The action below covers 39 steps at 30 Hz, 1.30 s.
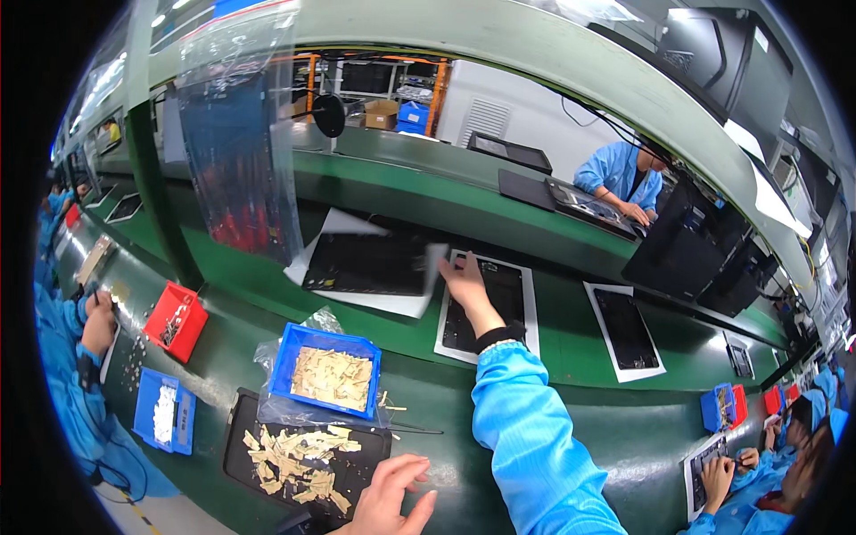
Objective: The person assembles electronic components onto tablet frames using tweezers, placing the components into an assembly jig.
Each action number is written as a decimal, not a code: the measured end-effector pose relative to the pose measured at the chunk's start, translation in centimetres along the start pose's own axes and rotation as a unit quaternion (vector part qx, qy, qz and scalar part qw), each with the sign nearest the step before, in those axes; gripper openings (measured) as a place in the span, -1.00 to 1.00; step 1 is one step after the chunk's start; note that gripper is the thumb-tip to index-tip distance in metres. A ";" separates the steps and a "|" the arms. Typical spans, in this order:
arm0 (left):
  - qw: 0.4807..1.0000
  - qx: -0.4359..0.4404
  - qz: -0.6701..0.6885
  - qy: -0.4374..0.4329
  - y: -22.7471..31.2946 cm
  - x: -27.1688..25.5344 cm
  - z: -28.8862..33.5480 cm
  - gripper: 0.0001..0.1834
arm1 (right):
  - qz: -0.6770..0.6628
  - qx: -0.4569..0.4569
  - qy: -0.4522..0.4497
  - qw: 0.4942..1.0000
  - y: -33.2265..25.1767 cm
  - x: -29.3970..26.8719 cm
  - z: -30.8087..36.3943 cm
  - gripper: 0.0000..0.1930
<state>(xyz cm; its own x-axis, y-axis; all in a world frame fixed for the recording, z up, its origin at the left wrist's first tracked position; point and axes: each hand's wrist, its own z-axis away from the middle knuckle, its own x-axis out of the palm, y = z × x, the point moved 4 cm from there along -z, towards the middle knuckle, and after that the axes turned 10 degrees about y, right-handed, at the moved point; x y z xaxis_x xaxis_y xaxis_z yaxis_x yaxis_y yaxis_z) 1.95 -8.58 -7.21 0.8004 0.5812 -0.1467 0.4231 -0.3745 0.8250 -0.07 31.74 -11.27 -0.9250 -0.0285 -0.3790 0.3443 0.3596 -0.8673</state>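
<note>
My right hand reaches out over a flat black panel lying on a white sheet. Its fingers are apart, and I see nothing in them. Left of its fingertips, another black panel rests on a white sheet whose right end is blurred. Low in the view my left hand is held loosely, fingers parted and holding nothing. Closest to it is a black tray with a heap of beige strips. Behind the tray, a blue bin on clear plastic film holds more beige pieces.
A red bin and a blue bin of white pieces stand left, near a co-worker's hand. A third panel lies right. A plastic bag hangs by a post. Co-workers sit opposite and right.
</note>
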 end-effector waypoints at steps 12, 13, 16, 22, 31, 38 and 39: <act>0.997 0.043 -0.048 -0.033 1.0 0.6 0.7 -0.56 | 0.463 0.045 -0.010 0.885 6.7 -12.5 2.8 -0.58; 0.997 0.043 -0.051 -0.035 0.8 0.6 0.7 -0.56 | 0.432 0.110 -0.080 0.891 6.1 -12.2 2.3 -0.61; 0.998 -0.032 -0.021 -0.045 -0.3 1.1 0.9 -0.62 | 0.429 0.106 -0.065 0.895 5.6 -11.1 1.9 -0.62; 0.938 -0.268 0.130 -0.175 -3.9 3.0 2.4 -0.50 | 0.006 0.204 -0.062 0.977 3.4 -13.6 2.6 -0.60; 0.740 -0.559 0.345 -0.145 -3.1 5.7 5.6 -0.39 | -0.398 0.426 -0.068 0.810 1.6 -24.5 25.3 -0.85; 0.820 -0.488 0.288 -0.079 -3.2 5.0 6.8 -0.49 | -0.362 0.431 -0.405 0.720 -2.5 -25.5 43.3 -0.66; 0.842 -0.461 0.268 -0.079 -3.2 4.3 6.9 -0.44 | -0.307 0.355 -0.506 0.723 -4.3 -25.4 44.2 -0.60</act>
<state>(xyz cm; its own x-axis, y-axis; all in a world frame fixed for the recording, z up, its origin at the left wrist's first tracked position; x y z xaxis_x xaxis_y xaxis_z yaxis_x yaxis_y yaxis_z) 6.99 -9.89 -14.21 0.8494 0.3762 0.3701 -0.4675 0.2110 0.8584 29.08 -10.34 -12.16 -0.4698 -0.7777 0.4178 0.2470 -0.5701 -0.7836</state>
